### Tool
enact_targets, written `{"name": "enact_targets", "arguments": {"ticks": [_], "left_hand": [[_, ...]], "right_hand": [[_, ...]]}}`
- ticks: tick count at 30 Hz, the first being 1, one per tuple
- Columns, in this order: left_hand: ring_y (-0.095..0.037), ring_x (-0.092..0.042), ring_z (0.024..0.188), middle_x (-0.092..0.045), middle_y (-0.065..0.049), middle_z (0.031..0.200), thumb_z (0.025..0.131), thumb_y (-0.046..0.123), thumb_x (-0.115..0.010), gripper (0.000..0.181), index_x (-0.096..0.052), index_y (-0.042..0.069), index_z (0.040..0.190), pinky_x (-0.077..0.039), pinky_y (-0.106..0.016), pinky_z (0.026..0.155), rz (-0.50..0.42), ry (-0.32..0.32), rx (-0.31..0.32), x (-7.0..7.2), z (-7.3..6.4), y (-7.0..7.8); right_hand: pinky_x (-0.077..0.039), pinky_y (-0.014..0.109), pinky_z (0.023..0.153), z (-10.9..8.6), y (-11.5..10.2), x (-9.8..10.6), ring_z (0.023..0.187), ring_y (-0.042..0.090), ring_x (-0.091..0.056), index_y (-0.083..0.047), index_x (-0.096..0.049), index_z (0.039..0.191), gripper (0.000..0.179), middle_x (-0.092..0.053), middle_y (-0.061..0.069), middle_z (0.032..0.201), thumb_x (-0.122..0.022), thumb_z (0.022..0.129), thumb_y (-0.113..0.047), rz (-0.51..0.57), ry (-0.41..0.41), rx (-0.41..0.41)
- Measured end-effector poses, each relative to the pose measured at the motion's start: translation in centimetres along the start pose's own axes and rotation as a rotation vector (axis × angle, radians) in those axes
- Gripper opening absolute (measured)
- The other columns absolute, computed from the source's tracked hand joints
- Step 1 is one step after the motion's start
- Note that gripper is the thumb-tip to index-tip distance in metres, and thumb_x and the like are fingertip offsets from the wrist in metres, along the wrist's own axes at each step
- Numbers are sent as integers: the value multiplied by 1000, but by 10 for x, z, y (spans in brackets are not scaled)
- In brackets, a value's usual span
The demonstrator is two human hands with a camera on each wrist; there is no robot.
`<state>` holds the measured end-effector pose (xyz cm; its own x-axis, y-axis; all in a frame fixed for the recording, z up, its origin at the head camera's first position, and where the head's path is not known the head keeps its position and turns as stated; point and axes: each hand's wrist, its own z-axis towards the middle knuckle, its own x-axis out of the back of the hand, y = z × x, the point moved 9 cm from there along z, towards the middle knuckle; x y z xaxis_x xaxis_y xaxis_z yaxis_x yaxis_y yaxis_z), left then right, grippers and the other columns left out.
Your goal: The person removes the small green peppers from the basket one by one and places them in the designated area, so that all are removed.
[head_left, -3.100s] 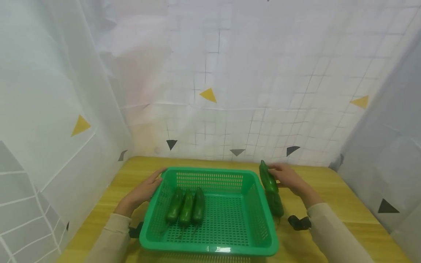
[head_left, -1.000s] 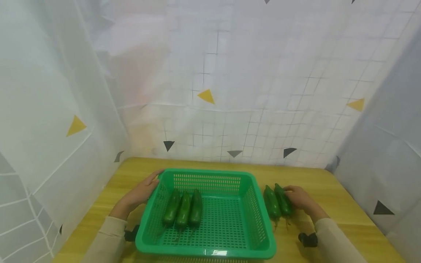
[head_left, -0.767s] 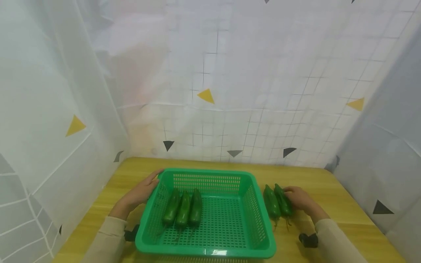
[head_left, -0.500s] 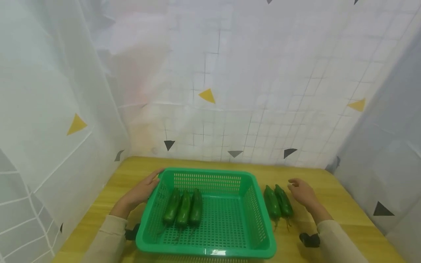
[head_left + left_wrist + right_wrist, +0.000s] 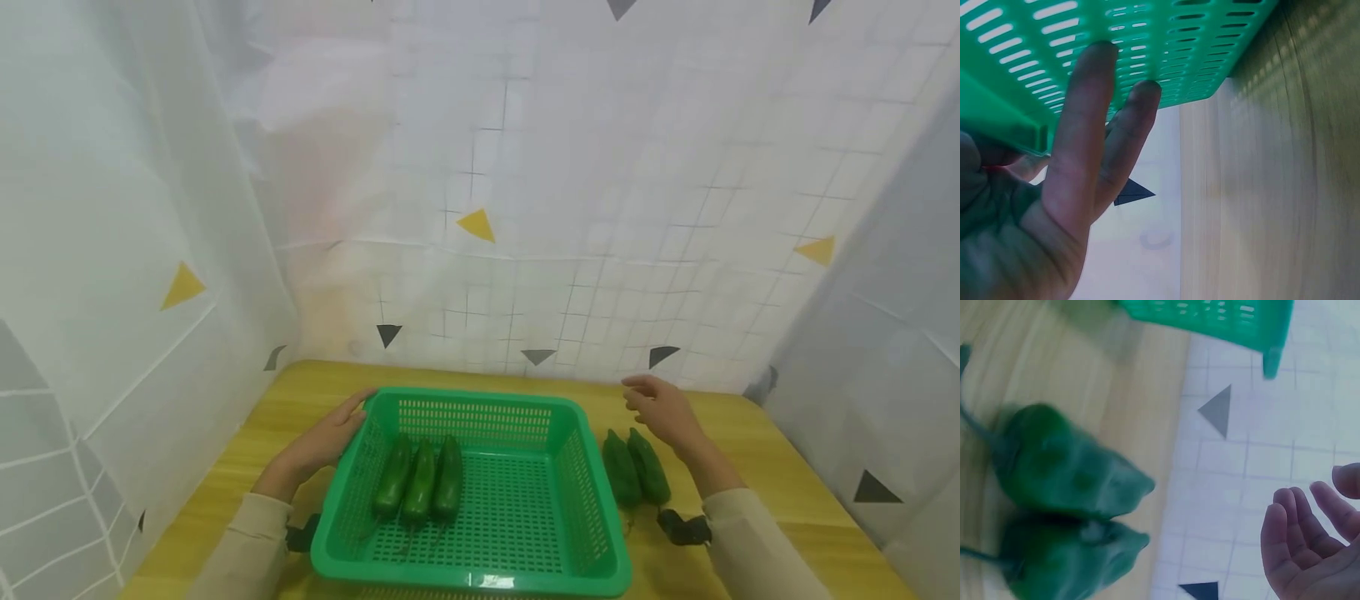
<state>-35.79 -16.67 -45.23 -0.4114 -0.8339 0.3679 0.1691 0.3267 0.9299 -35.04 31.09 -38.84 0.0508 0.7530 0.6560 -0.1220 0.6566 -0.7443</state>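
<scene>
My left hand [image 5: 326, 437] is at the back left corner of the green plastic basket [image 5: 472, 575]. In the left wrist view its straight fingers [image 5: 1082, 131] lie against the slotted outer wall. Inside the basket, three long green peppers [image 5: 418, 483] lie side by side on the left. Two more green peppers lie on the table just right of the basket: the nearer one [image 5: 622, 475] and the outer one [image 5: 648, 471]. My right hand [image 5: 663, 412] hovers above and behind them, empty, its fingers loosely bent. The right wrist view shows both peppers apart from that hand [image 5: 1310, 544].
The wooden table [image 5: 757, 475] ends at the back against a white wall sheet [image 5: 570, 167] with grid lines and triangles. Similar sheets hang at the left and right sides. A dark piece [image 5: 684, 528] sits at the right wrist.
My right hand held one pepper upright by the basket, laid it beside the other on the table and let go. It has since lifted back and leftward. The left hand stays put.
</scene>
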Motion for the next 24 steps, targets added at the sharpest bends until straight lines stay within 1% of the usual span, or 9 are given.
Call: {"name": "enact_targets", "arguments": {"ticks": [6,8,9,10,12,13,15,18,24], "left_hand": [[-24,-59,82,-51,-20,117,114,21,-27,48,-20,15,162,-50,-42,84,-4,-8,15,-1,-1,1],[-26,-59,87,-51,-20,120,114,22,-28,48,-20,16,162,-49,-44,87,-2,-5,17,-1,-2,1],[-26,-59,86,-52,-20,118,114,22,-29,48,-21,16,162,-49,-44,86,5,1,18,-1,-2,0],[-26,-59,89,-51,-20,122,114,23,-29,48,-22,16,161,-49,-44,87,9,4,12,-1,-2,1],[-26,-59,89,-51,-19,123,114,23,-30,48,-24,16,161,-49,-44,87,11,8,4,0,-3,1],[-26,-59,88,-51,-20,122,114,23,-31,48,-24,16,161,-49,-44,86,10,7,-1,0,-3,1],[-23,-58,77,-54,-20,110,114,24,-31,48,-24,17,161,-52,-42,78,-7,-5,0,-1,-4,0],[-21,-57,73,-54,-19,103,114,24,-30,49,-21,17,162,-54,-42,73,-37,-28,-5,-2,-3,0],[-25,-61,81,-55,-22,111,114,26,-30,50,-19,18,162,-56,-45,73,-86,-42,7,-2,-2,-3]], "right_hand": [[-55,48,90,5,-21,-6,114,44,-60,6,-51,141,42,-59,30,129,-49,109,-22,13,-20,52],[-55,48,90,6,-28,-8,115,44,-60,6,-51,141,43,-60,29,129,-49,109,-22,30,-36,52],[-55,48,91,7,-30,-10,115,43,-60,6,-51,141,43,-59,29,130,-49,109,-22,47,-46,53],[-55,47,91,7,-33,-11,115,43,-60,6,-51,141,43,-60,28,130,-49,109,-23,63,-56,51],[-55,47,91,8,-38,-15,116,42,-60,6,-50,142,45,-59,28,131,-50,109,-24,97,-74,45],[-55,47,92,9,-39,-16,117,42,-59,5,-50,143,45,-59,27,131,-50,109,-24,113,-82,41],[-54,47,93,10,-44,-19,118,41,-59,5,-49,144,45,-58,27,133,-49,109,-23,134,-92,44],[-54,47,94,12,-53,-20,120,42,-58,5,-48,145,46,-57,28,135,-49,109,-23,144,-98,52],[-55,43,93,18,-64,-21,120,41,-58,5,-49,144,45,-56,28,136,-50,108,-22,163,-110,70]]}}
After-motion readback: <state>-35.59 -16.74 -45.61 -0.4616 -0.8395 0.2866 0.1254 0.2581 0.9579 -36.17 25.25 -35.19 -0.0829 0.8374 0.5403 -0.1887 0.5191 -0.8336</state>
